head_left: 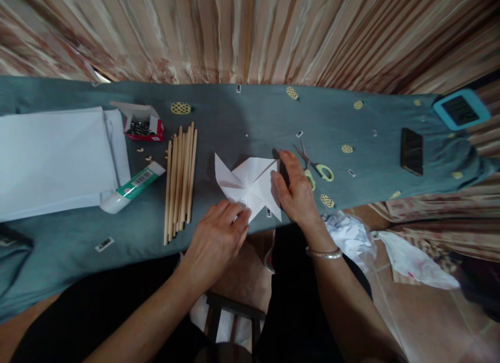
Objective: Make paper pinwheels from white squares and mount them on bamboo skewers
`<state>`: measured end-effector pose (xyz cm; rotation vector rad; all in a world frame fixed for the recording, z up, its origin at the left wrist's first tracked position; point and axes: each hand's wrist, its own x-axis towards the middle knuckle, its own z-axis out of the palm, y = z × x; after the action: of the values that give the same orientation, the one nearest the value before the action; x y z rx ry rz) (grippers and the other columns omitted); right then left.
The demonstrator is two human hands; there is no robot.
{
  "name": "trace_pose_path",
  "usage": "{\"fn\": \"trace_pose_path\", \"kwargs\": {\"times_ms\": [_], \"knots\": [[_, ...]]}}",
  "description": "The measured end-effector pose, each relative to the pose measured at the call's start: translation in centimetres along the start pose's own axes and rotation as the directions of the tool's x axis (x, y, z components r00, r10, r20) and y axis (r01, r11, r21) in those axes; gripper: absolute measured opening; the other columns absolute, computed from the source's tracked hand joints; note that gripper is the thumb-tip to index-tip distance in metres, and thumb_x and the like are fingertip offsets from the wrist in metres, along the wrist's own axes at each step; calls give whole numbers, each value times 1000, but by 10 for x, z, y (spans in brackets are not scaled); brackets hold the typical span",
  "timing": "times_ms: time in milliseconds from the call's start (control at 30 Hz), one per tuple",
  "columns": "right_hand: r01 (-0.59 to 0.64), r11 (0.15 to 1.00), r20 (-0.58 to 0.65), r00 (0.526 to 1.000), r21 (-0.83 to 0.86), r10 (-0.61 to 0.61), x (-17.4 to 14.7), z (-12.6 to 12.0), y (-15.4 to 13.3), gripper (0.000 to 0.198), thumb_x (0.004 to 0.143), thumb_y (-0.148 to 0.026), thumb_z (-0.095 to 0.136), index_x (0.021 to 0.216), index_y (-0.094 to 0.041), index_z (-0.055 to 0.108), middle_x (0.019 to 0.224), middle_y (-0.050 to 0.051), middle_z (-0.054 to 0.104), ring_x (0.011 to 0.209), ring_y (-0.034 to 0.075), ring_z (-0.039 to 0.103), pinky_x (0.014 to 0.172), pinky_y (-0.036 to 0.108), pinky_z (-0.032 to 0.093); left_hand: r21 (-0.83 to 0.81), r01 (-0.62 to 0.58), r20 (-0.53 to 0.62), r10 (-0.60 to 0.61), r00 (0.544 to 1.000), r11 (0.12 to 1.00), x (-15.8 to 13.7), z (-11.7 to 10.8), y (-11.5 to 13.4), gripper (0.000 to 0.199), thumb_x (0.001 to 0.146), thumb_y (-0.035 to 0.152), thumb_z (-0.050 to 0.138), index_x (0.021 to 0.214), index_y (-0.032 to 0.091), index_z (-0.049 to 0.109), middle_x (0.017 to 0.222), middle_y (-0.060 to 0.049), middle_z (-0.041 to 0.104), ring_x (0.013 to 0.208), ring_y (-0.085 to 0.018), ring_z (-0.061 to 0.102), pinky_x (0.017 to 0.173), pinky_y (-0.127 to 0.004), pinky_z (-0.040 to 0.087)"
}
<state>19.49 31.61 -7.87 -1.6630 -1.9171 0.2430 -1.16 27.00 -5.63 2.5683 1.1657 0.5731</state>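
Note:
A white paper pinwheel lies on the cloth-covered table in front of me, its folded blades pointing outward. My left hand is at its lower left edge, fingers bent together over the paper; the thumb is mostly hidden. At the right side, my right hand touches a blade, with thumb and forefinger apart. A silver bangle circles that wrist. Just beyond the right hand lie scissors with yellow-green handles, their blades slightly spread.
Left of the pinwheel lie several wooden sticks, a green-and-white glue tube, an opened box of small dark metal pieces and stacked white paper. A phone and a blue-framed device rest at the right. Plastic bags sit on the floor.

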Motion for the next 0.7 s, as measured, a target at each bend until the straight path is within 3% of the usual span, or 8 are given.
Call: {"fn": "trace_pose_path", "kwargs": {"times_ms": [200, 400, 567, 700], "knots": [[53, 998, 66, 996, 40, -55, 10, -3, -2, 42, 96, -24, 40, 134, -15, 52, 136, 13, 59, 131, 22, 51, 112, 47, 40, 6, 9, 9, -9, 1000, 1000, 1, -2, -3, 18, 85, 10, 58, 103, 11, 62, 95, -9, 67, 86, -24, 58, 75, -38, 53], [-59, 994, -18, 998, 93, 61, 9, -12, 6, 32, 90, -27, 52, 117, -15, 67, 118, 11, 71, 111, 24, 65, 100, 44, 49, 36, 5, -22, -4, 1000, 999, 2, -6, -11, 19, 87, 9, 55, 105, 10, 63, 97, -11, 66, 88, -25, 57, 77, -39, 52], [-195, 965, -6, 980, 177, 199, 1, -15, 11, 27, 88, -31, 58, 108, -19, 72, 105, 7, 76, 92, 22, 70, 86, 39, 55, 71, 4, -48, -1, 999, 997, 2, -7, -20, 23, 86, 9, 55, 108, 9, 64, 98, -12, 67, 88, -26, 57, 76, -40, 54], [-239, 948, -2, 970, 209, 244, -7, -21, 11, 25, 88, -34, 59, 102, -20, 74, 99, 6, 77, 89, 22, 71, 83, 38, 54, 90, 31, -78, -23, 997, 995, 4, -8, -27, 27, 86, 8, 54, 111, 11, 65, 99, -11, 66, 89, -25, 58, 81, -41, 54]]}}
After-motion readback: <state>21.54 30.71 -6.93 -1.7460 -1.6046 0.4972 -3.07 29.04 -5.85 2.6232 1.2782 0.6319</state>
